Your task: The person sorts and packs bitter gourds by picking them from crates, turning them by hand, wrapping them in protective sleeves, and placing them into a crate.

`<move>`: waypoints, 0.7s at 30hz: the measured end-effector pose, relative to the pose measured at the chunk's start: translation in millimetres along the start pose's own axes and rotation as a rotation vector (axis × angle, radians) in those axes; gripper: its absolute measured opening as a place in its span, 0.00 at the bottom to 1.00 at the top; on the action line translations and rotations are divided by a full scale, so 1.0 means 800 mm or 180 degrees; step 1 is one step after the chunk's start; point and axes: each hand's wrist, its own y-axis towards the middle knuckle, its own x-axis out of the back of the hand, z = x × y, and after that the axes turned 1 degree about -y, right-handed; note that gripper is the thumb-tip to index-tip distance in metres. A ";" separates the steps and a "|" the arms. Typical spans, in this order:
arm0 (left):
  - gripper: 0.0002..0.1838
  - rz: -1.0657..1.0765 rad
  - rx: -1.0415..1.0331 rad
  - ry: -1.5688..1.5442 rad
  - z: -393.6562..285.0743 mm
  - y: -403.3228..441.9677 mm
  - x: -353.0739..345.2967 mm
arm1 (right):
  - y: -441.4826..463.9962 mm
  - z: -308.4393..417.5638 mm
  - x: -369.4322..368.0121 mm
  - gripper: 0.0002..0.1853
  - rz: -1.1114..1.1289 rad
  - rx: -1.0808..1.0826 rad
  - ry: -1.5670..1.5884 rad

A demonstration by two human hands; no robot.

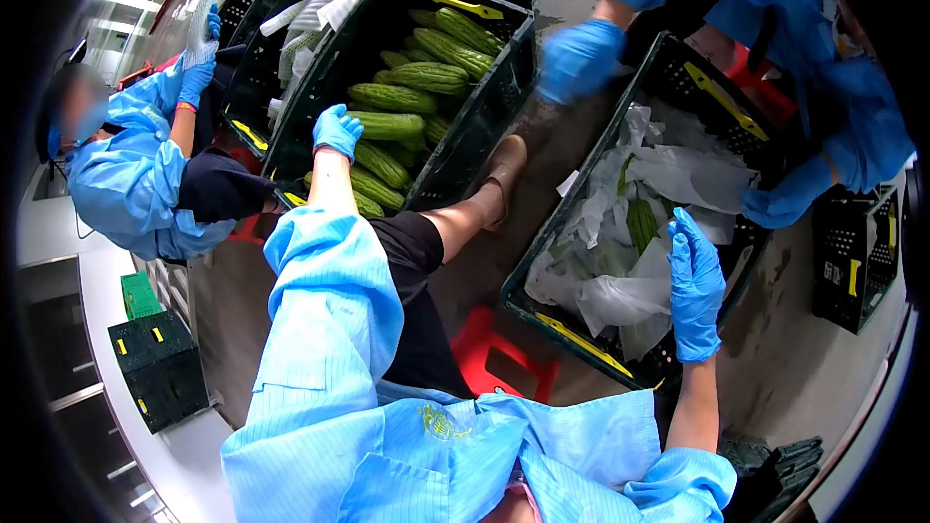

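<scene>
My left hand (337, 130), in a blue glove, is at the left side of a dark crate (520, 48) full of green bitter gourds (392, 99). Its fingers are bent over a gourd's end; whether they grip it is unclear. My right hand (696, 286), also gloved, is raised over the right edge of a second crate (547, 329), fingers stretched up and nothing seen in them. That crate holds crumpled whitish plastic wrapping (615, 298), with a green gourd (641, 224) partly showing among it.
A co-worker's blurred gloved hand (581, 60) is between the crates; another (790, 194) is at the right crate. A second person (131, 184) sits at left holding a white net sleeve. A red stool (475, 353) is below me. Dark crates (160, 368) stand lower left.
</scene>
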 end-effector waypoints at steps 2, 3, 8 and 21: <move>0.29 0.0257 -0.0192 0.0037 -0.012 -0.046 -0.038 | 0.001 0.003 0.000 0.15 -0.0021 -0.0020 0.0075; 0.29 0.0421 -0.0217 0.0004 -0.016 -0.051 -0.050 | 0.002 0.005 0.000 0.15 -0.0022 0.0035 -0.0039; 0.17 0.1367 -0.0249 -0.0686 -0.041 -0.153 -0.138 | 0.007 -0.006 0.006 0.17 0.0000 0.0189 -0.0612; 0.19 0.3529 0.0974 -0.0970 0.092 -0.410 -0.305 | -0.035 -0.123 -0.033 0.39 0.1861 0.0084 -0.2479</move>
